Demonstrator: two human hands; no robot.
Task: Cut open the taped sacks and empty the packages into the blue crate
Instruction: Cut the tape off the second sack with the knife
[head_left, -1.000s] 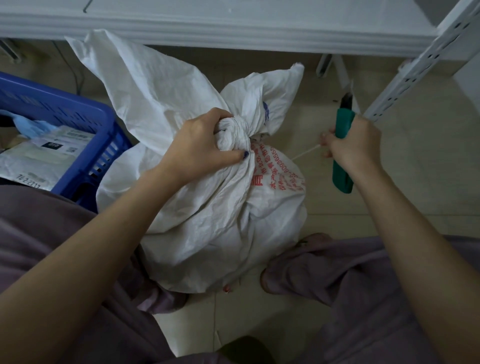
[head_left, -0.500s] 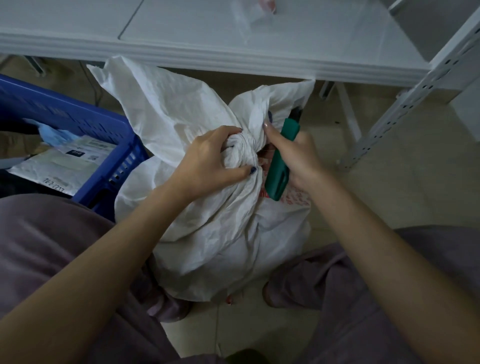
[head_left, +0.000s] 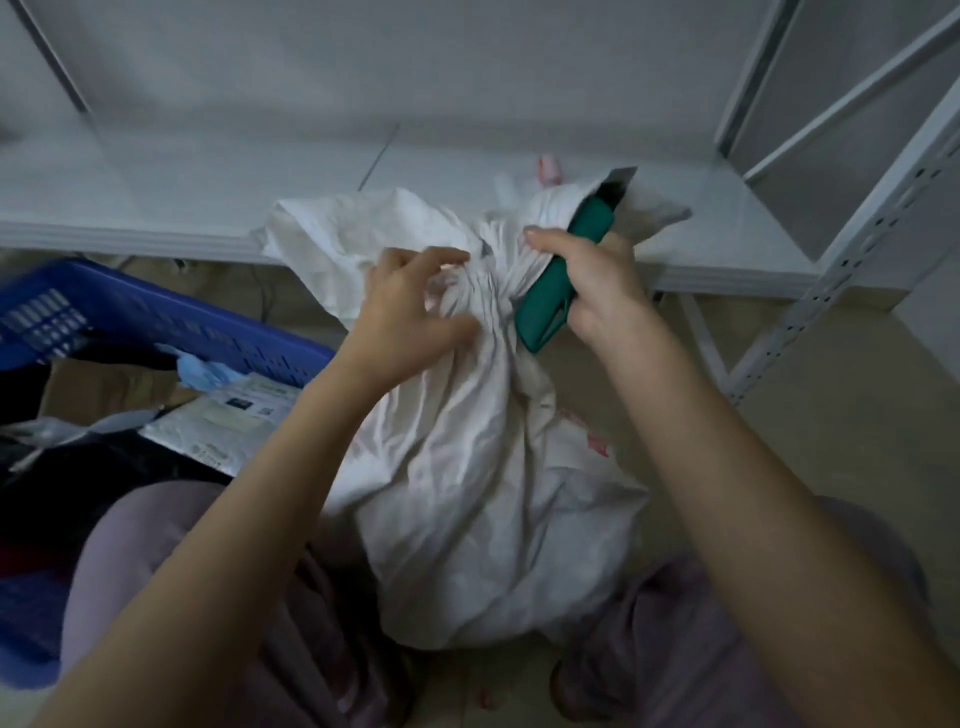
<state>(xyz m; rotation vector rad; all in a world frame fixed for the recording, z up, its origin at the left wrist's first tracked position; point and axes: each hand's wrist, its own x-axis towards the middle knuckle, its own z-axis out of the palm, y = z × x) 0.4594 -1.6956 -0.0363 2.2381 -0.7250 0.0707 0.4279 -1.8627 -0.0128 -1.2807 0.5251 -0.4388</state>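
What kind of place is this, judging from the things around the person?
Probably a parcel sorting or storage room: white slotted-metal shelving, a blue plastic crate holding labelled mail packages, and a white woven sack on the floor.

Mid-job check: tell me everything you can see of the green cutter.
The green cutter is a long, slim tool with a smooth teal body that looks like plastic, a slot in its lower half and a dark tip. The right hand grips it around the middle. It is tilted, tip up and away toward the shelf, butt end nearer the camera. Its side lies against the bunched neck of the white sack. No bare blade can be made out.
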